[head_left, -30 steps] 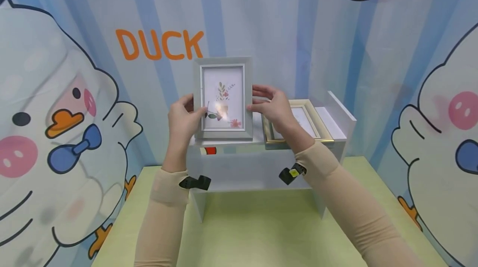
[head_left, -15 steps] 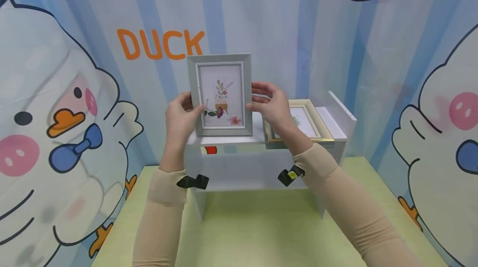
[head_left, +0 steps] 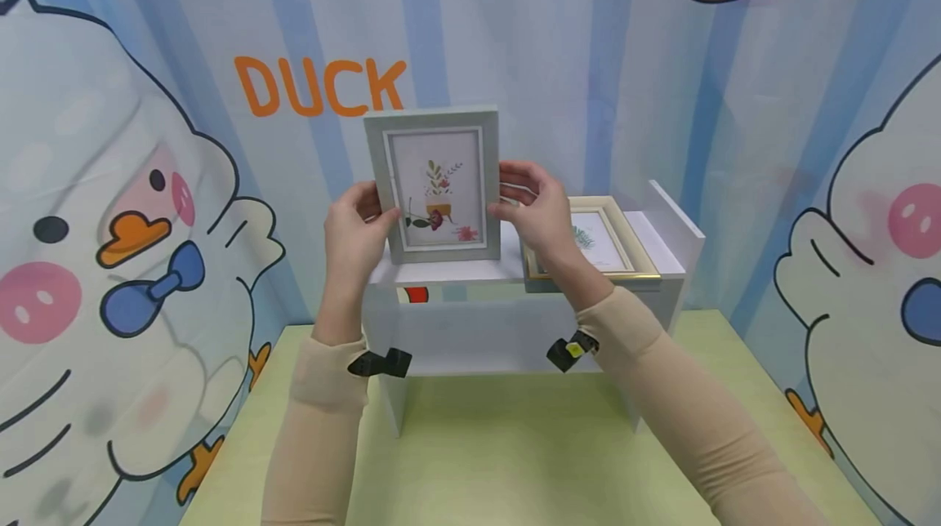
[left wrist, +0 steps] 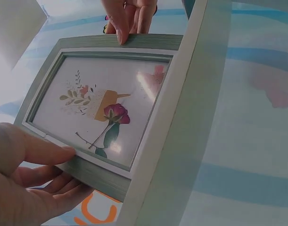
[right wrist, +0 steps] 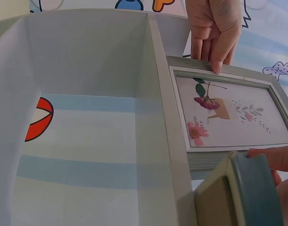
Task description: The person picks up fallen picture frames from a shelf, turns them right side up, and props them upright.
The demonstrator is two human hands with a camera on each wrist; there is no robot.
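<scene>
A grey-green picture frame (head_left: 441,183) stands nearly upright over the left part of the white shelf's top, leaning slightly in the head view. Its print shows a potted plant, a dark red rose and a pink bloom. My left hand (head_left: 356,228) pinches its left side, thumb on the front border and fingers behind. On the opposite side, my right hand (head_left: 540,207) holds the border between thumb and fingers. The lower edge is close over the shelf board in the right wrist view. A second, cream-and-gold picture frame (head_left: 626,252) lies flat to the right, partly covered by my right wrist.
The white shelf (head_left: 478,338) stands on a pale yellow-green table (head_left: 507,461), with a raised side panel (head_left: 672,216) at its right end. A striped blue curtain (head_left: 515,44) printed with ducks hangs close behind.
The grey-green picture frame has shifted slightly left, its lower edge now higher in view, and it has turned a little. Glare has left its print. Both hands kept their hold.
</scene>
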